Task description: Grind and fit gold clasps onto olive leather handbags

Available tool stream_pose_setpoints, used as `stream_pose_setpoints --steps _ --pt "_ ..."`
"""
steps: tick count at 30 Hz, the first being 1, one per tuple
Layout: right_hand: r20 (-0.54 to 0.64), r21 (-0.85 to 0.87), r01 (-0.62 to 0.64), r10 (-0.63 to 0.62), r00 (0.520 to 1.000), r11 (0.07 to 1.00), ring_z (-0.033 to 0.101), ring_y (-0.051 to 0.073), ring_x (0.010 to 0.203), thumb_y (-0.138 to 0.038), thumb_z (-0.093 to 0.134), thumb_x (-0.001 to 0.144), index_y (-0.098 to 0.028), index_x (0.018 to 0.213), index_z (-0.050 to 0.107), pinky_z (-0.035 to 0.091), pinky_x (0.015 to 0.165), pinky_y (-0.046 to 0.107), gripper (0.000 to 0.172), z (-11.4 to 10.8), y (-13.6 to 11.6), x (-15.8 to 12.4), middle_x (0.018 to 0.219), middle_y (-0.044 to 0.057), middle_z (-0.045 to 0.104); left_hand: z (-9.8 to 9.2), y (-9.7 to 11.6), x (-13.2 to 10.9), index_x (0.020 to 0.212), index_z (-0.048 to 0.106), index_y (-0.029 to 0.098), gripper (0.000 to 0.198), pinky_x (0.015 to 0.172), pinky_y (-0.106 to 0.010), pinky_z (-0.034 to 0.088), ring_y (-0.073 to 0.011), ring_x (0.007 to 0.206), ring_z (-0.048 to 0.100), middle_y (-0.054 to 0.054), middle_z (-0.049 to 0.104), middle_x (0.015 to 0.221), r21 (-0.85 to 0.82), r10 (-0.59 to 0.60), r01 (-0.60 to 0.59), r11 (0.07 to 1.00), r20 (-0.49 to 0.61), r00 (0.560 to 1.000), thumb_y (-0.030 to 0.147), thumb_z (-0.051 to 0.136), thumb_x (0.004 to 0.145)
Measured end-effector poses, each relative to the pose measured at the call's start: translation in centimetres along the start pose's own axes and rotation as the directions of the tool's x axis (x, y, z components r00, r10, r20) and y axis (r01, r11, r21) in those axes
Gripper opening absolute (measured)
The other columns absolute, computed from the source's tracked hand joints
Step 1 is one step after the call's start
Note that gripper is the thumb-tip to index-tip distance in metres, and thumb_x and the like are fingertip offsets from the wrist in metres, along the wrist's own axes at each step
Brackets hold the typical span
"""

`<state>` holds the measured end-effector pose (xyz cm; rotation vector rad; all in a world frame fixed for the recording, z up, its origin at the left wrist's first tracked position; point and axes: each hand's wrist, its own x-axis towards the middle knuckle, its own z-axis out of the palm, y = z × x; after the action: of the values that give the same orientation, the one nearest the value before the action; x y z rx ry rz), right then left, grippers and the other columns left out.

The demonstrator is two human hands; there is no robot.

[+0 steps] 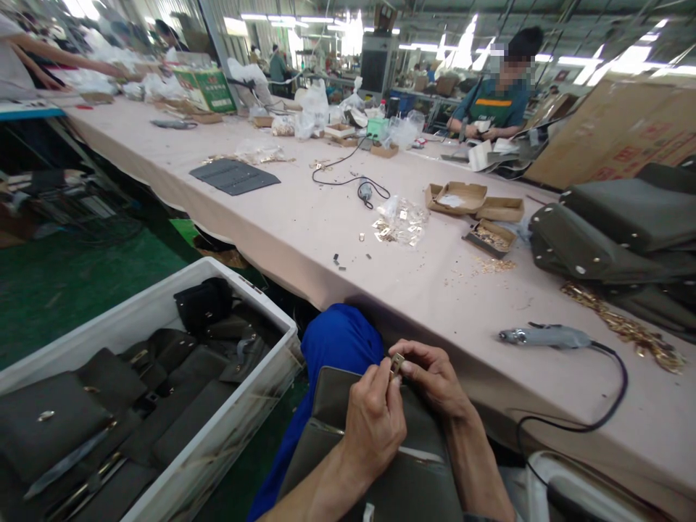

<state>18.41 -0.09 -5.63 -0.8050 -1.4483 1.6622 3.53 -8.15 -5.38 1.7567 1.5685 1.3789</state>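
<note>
While both hands [378, 413] [438, 375] are pinching a half-hidden metal fitting [398, 362] above the bag [416, 482], positioning it is seemingly calling for steadiness.

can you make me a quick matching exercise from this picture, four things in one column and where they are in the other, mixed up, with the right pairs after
Things
1. small metal piece
2. grey handheld tool
3. white bin
4. flat dark panel

Places
A. beside the blue-clad leg, with dark pieces inside
B. lying flat on the far part of the table
C. held in the fingers
D. at the table's near right, cord attached

Pairs: 1-C, 2-D, 3-A, 4-B
</note>
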Motion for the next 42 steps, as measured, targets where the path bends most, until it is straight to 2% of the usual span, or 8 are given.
stream_pose_setpoints --steps 4,17,21,23,25,27,32,42 --pt "-0.063 -0.118 0.009 -0.016 0.998 0.993 0.063 0.023 0.096 -0.04 0.08 0.093 -0.02 0.111 0.08 0.049 0.088 0.031 0.027 0.0 -0.1 -0.1 0.104 0.007 0.07 -0.2 0.2 0.2 0.119 0.066 0.012 0.027 0.072 -0.035 0.053 -0.026 0.08 0.067 -0.012 0.067 0.09 -0.001 -0.022 0.022 1.0 0.01 1.0 0.016 0.043 0.104" --pt "-0.035 -0.374 0.083 -0.104 0.994 0.924 0.06 0.02 0.087 -0.037 0.068 0.102 -0.022 0.114 0.079 0.047 0.074 0.028 0.022 1.0 -1.8 -0.1 0.096 0.004 0.065 0.3 0.2 -0.1 0.118 0.067 0.009 0.03 0.069 -0.034 0.052 -0.0258 0.075 0.066 -0.014 0.067 0.087 0.086 -0.026 0.029 0.996 -0.034 0.999 0.015 0.042 0.102" --pt "-0.05 -0.403 0.125 -0.159 0.986 0.906 0.06 0.019 0.086 -0.033 0.066 0.103 -0.023 0.115 0.079 0.048 0.073 0.028 0.02 1.5 -2.2 -0.4 0.095 0.004 0.065 -0.8 0.7 0.6 0.107 0.073 0.013 0.029 0.067 -0.03 0.051 -0.0231 0.073 0.067 -0.011 0.068 0.083 -0.08 -0.099 0.098 0.992 -0.006 0.995 0.023 0.046 0.103" --pt "-0.046 -0.391 0.147 -0.179 0.983 0.909 0.061 0.019 0.085 -0.03 0.065 0.103 -0.024 0.117 0.078 0.049 0.073 0.028 0.02 1.9 -2.5 -0.6 0.096 0.004 0.065 -1.5 0.7 0.9 0.106 0.075 0.014 0.036 0.054 -0.025 0.047 -0.0191 0.058 0.063 -0.008 0.069 0.071 -0.262 -0.232 0.259 0.93 0.13 0.964 0.034 0.046 0.106" --pt "-0.034 -0.4 0.187 -0.218 0.975 0.897 0.062 0.018 0.085 -0.028 0.064 0.104 -0.025 0.119 0.077 0.05 0.073 0.027 0.02 2.4 -2.9 -0.7 0.097 0.004 0.065 -2.0 0.4 1.1 0.109 0.075 0.011 0.047 0.039 -0.021 0.035 -0.0139 0.038 0.05 -0.004 0.064 0.055 -0.401 -0.353 0.458 0.793 0.31 0.883 0.047 0.045 0.107" --pt "-0.013 -0.433 0.229 -0.26 0.965 0.872 0.063 0.018 0.083 -0.027 0.061 0.105 -0.025 0.119 0.077 0.051 0.073 0.028 0.021 3.1 -3.4 -0.7 0.096 0.004 0.065 -2.0 0.0 1.1 0.109 0.074 0.007 0.055 0.033 -0.019 0.025 -0.0109 0.029 0.038 -0.001 0.057 0.043 -0.48 -0.403 0.557 0.678 0.39 0.828 0.056 0.049 0.103" --pt "-0.102 -0.569 0.182 -0.289 0.952 0.802 0.064 0.018 0.082 -0.028 0.065 0.101 -0.023 0.106 0.077 0.05 0.072 0.028 0.014 4.9 -4.3 -0.4 0.088 0.003 0.066 -1.7 -0.1 0.9 0.098 0.077 0.007 0.06 0.034 -0.017 0.025 -0.01 0.03 0.04 0.001 0.049 0.039 -0.573 -0.429 0.517 0.635 0.295 0.854 0.065 0.062 0.094" --pt "-0.238 -0.59 0.146 -0.344 0.908 0.794 0.062 0.018 0.073 -0.023 0.066 0.092 -0.022 0.084 0.078 0.044 0.068 0.029 0.015 5.7 -3.3 0.3 0.078 0.002 0.066 -1.9 -0.8 1.5 0.082 0.082 0.01 0.069 0.03 -0.02 0.023 -0.0118 0.026 0.036 0.0 0.046 0.033 -0.505 -0.518 0.58 0.639 0.274 0.81 0.078 0.072 0.077"
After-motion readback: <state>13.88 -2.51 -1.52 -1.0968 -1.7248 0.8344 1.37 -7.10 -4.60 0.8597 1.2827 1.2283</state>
